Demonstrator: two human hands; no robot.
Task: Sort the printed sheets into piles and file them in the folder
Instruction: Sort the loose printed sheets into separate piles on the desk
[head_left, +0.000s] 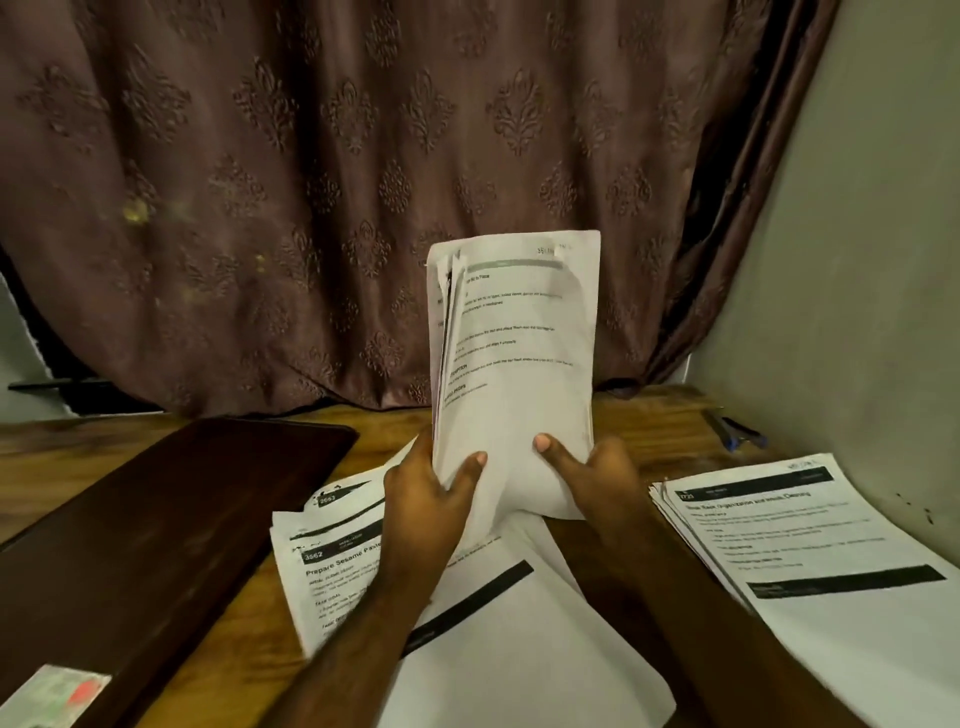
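Wooden counter (649, 431) carries a dark folder (156, 519) at nine o'clock, loose sheets (493, 623) at six, another pile (821, 561) at three, pens (735, 428) at two.

Both forearms are bare to the frame edge; no sleeve is visible. Left hand (421, 499) and right hand (597, 480) are ungloved, with short, trimmed thumbnails.

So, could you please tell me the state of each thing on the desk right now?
Held stack of sheets: upright, bottom edge curled, gripped at its base by both hands.
Left hand: grips the stack's lower left.
Right hand: grips the stack's lower right.
Folder: closed, lying flat at left.
Middle pile: flat, sheets fanned unevenly.
Right pile: flat, fairly squared.
Pen: lying near the wall.
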